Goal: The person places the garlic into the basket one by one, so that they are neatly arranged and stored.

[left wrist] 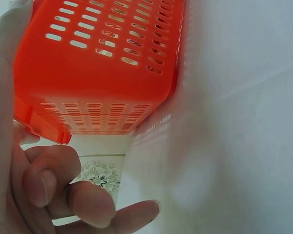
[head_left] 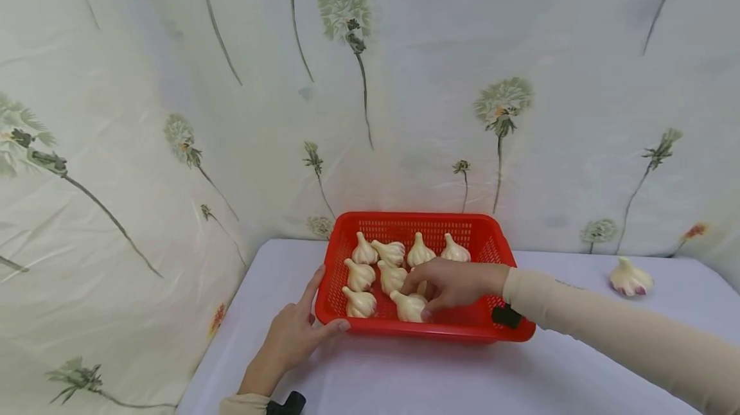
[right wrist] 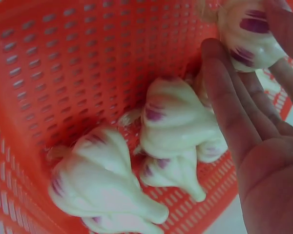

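A red plastic basket (head_left: 480,331) with slotted walls holds several white garlic bulbs (head_left: 361,302) with purple patches at their bases. My right hand (head_left: 453,281) reaches into it from the right, thumb and fingers pinching a garlic bulb (head_left: 409,307) near the front wall. In the right wrist view that bulb (right wrist: 251,34) sits between thumb and fingers, above other bulbs (right wrist: 105,178). My left hand (head_left: 291,335) touches the basket's front left corner, thumb on the front rim and index finger straight along the left side. Its other fingers (left wrist: 90,202) are loosely bent beside the basket (left wrist: 93,78).
A single garlic bulb (head_left: 631,277) lies on the white table (head_left: 405,379) to the right of the basket. Behind the table hangs a pale curtain (head_left: 416,100) printed with dandelions, and it continues along the left side.
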A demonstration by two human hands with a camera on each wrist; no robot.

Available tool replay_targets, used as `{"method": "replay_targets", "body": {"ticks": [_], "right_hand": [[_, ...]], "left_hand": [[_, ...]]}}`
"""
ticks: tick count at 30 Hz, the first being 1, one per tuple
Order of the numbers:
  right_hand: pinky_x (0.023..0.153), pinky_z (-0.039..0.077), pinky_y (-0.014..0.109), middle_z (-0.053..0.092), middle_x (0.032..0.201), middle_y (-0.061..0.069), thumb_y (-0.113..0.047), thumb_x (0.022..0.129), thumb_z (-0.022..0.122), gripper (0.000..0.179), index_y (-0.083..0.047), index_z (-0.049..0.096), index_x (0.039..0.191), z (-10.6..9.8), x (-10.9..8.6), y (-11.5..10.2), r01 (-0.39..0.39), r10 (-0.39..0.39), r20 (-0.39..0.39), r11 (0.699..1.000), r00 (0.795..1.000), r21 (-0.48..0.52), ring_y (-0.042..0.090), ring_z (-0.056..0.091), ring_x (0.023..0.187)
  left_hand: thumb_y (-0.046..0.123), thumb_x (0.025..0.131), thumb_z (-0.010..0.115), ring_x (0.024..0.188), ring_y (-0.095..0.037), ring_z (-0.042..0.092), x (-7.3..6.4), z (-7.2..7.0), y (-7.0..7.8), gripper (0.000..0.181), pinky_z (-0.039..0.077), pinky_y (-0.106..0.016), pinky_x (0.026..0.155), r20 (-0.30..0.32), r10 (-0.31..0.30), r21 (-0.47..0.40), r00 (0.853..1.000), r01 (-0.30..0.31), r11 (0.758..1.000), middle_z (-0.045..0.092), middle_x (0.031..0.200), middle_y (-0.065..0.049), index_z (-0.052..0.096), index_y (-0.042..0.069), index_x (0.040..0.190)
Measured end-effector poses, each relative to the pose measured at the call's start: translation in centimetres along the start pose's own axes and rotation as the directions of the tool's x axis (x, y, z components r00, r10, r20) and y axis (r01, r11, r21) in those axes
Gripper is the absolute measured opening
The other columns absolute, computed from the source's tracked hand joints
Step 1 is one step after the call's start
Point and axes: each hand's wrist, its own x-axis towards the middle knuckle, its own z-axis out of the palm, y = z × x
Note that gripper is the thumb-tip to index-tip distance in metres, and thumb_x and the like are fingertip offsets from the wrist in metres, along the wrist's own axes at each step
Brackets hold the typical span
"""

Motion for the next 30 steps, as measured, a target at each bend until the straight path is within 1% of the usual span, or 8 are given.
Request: {"method": "replay_targets", "body": {"ticks": [2,6,11,14,22,27,30], "right_hand": [[0.084,0.053,0.027,0.063,0.115,-0.008,-0.022,0.084,0.079,0.044,-0.021,0.064,0.125,0.2,0.3,-0.1,0.006,-0.006,0.015,1.000,1.000,0.002,0.009,0.066,0.094],[0.084,0.053,0.027,0.063,0.112,-0.008,-0.023,0.084,0.080,0.045,-0.021,0.064,0.126,0.6,1.0,0.1,0.015,-0.014,0.023,0.999,1.000,-0.029,0.011,0.065,0.093],[0.081,0.052,0.026,0.063,0.107,-0.010,-0.022,0.084,0.080,0.044,-0.022,0.065,0.125,1.0,1.7,0.6,0.025,-0.024,0.021,0.998,0.999,-0.053,0.017,0.064,0.093],[0.081,0.053,0.027,0.063,0.106,-0.010,-0.022,0.084,0.080,0.043,-0.022,0.065,0.124,1.2,2.1,0.7,0.038,-0.037,0.013,0.998,0.999,-0.057,0.019,0.064,0.093],[0.081,0.052,0.025,0.064,0.108,-0.011,-0.023,0.083,0.080,0.043,-0.022,0.066,0.124,1.9,2.6,1.5,0.041,-0.042,-0.011,0.997,0.999,-0.062,0.014,0.063,0.093],[0.078,0.052,0.025,0.065,0.105,-0.010,-0.024,0.083,0.081,0.042,-0.021,0.066,0.123,2.1,2.8,1.9,0.060,-0.062,-0.033,0.996,0.998,-0.074,0.016,0.063,0.090],[0.076,0.052,0.026,0.065,0.101,-0.010,-0.024,0.082,0.081,0.041,-0.021,0.067,0.120,2.1,3.0,2.0,0.079,-0.085,-0.056,0.992,0.995,-0.103,0.019,0.064,0.087]], "left_hand": [[0.079,0.072,0.064,0.054,-0.012,0.035,0.1,0.0,0.0,0.103,0.028,-0.026,0.047,-0.004,0.011,0.000,1.000,-0.011,1.000,0.042,0.059,0.001,0.015,0.045,0.156],[0.079,0.073,0.063,0.053,-0.011,0.033,0.1,0.0,0.0,0.102,0.027,-0.026,0.047,-0.015,0.027,0.006,1.000,-0.027,1.000,0.041,0.057,0.002,0.016,0.045,0.156],[0.080,0.072,0.062,0.053,-0.011,0.034,0.1,0.0,0.0,0.102,0.028,-0.026,0.047,-0.011,0.026,0.008,1.000,-0.026,1.000,0.041,0.057,0.002,0.015,0.047,0.156],[0.080,0.072,0.062,0.053,-0.011,0.034,0.1,-0.1,-0.1,0.102,0.028,-0.027,0.047,-0.015,0.031,0.012,0.999,-0.031,0.999,0.041,0.057,0.002,0.015,0.046,0.156],[0.080,0.072,0.062,0.053,-0.012,0.034,0.0,0.0,-0.1,0.103,0.028,-0.027,0.047,-0.012,0.029,0.011,0.999,-0.029,1.000,0.041,0.057,0.002,0.014,0.046,0.156],[0.081,0.072,0.062,0.054,-0.012,0.035,0.1,-0.1,0.0,0.102,0.029,-0.027,0.047,-0.006,0.021,0.011,1.000,-0.021,1.000,0.043,0.058,0.001,0.013,0.047,0.156],[0.080,0.072,0.062,0.055,-0.013,0.036,0.1,-0.1,0.1,0.102,0.030,-0.027,0.046,-0.005,0.009,0.009,1.000,-0.009,1.000,0.044,0.060,0.000,0.012,0.049,0.155]]}}
